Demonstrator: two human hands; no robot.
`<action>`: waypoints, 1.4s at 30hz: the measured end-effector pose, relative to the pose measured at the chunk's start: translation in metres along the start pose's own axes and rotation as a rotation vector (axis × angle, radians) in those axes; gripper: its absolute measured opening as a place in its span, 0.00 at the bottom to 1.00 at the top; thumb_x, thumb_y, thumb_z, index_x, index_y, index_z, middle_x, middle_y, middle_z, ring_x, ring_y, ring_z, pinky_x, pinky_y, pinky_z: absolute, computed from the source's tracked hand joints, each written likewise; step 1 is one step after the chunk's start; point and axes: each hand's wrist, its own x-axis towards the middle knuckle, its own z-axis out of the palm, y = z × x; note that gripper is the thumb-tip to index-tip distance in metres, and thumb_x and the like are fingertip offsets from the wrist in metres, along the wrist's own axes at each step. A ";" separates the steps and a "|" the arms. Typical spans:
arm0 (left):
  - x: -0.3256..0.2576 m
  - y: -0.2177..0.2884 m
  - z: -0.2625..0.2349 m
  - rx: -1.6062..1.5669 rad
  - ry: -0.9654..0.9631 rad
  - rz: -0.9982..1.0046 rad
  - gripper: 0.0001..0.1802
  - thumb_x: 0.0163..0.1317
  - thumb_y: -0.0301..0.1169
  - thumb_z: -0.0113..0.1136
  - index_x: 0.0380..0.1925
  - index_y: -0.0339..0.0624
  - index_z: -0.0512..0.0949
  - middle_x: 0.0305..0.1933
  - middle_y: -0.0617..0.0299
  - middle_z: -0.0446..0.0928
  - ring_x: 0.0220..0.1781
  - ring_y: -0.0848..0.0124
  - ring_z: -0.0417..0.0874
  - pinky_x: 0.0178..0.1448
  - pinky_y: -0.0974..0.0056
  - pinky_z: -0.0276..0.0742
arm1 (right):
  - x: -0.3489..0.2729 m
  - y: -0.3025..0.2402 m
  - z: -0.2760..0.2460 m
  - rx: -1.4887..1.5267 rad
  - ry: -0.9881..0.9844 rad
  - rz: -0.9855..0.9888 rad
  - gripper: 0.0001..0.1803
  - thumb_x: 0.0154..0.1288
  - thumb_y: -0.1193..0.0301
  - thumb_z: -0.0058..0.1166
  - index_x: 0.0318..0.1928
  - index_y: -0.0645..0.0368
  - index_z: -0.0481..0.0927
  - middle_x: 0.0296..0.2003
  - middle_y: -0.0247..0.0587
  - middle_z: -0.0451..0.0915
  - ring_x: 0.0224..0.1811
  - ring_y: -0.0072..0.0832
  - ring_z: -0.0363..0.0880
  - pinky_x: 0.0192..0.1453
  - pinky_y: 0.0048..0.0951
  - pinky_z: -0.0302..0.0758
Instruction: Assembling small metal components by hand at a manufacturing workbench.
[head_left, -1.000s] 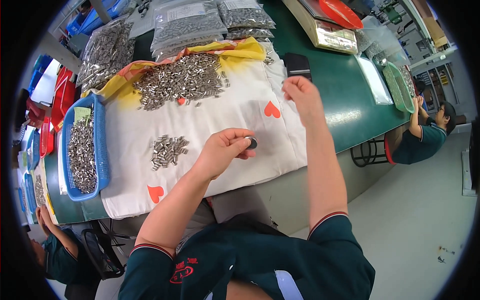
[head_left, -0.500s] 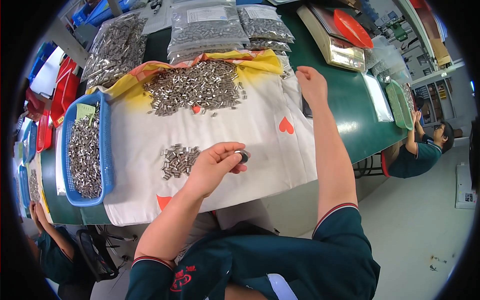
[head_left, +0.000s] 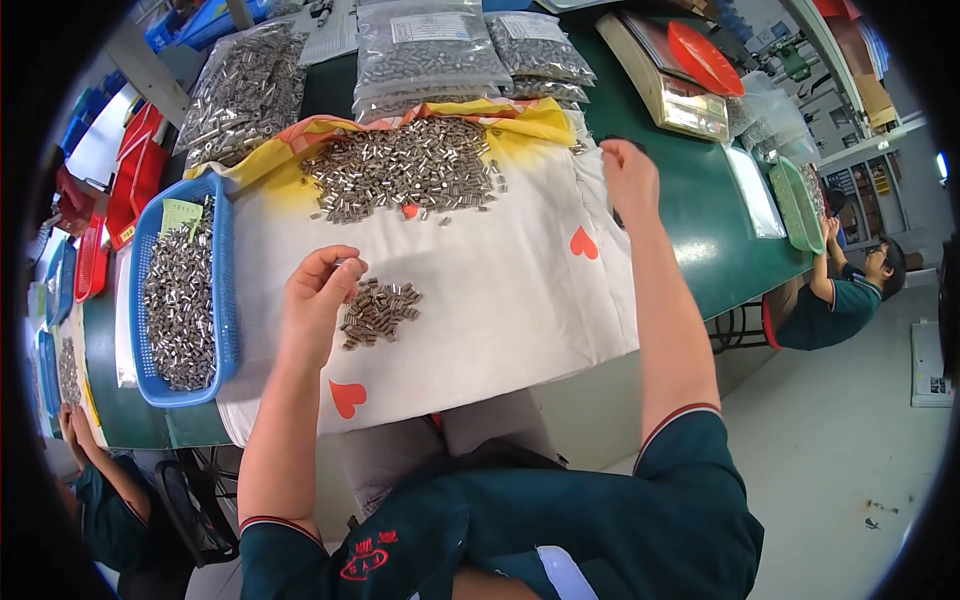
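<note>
My left hand [head_left: 322,298] is over the white cloth [head_left: 480,320], just left of a small pile of short metal cylinders [head_left: 385,312]. Its thumb and forefinger are pinched together; a tiny pale glint shows at the tips, too small to name. My right hand [head_left: 632,180] is closed at the cloth's right edge, fingers curled in. What it may grip is hidden; something dark shows beside its fingertips. Beyond both hands, a large heap of the same metal cylinders [head_left: 405,170] lies against the cloth's yellow folded border.
At left stands a blue basket [head_left: 226,300] of metal cylinders. Plastic bags of parts [head_left: 430,55] line the back. A scale [head_left: 670,90] with a red tray [head_left: 705,58] is back right, near a green basket [head_left: 790,205]. Co-workers sit at both sides.
My left hand has moved left, from right of the small pile to its left side; the dark round thing it held is no longer seen there. My right hand has barely moved.
</note>
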 end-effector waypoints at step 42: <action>-0.023 -0.003 -0.006 0.743 -0.105 0.695 0.22 0.40 0.24 0.65 0.40 0.45 0.75 0.38 0.58 0.77 0.35 0.61 0.78 0.38 0.64 0.75 | -0.127 -0.147 0.056 0.292 -0.598 -0.358 0.09 0.54 0.73 0.53 0.37 0.61 0.77 0.33 0.39 0.77 0.36 0.28 0.75 0.42 0.27 0.70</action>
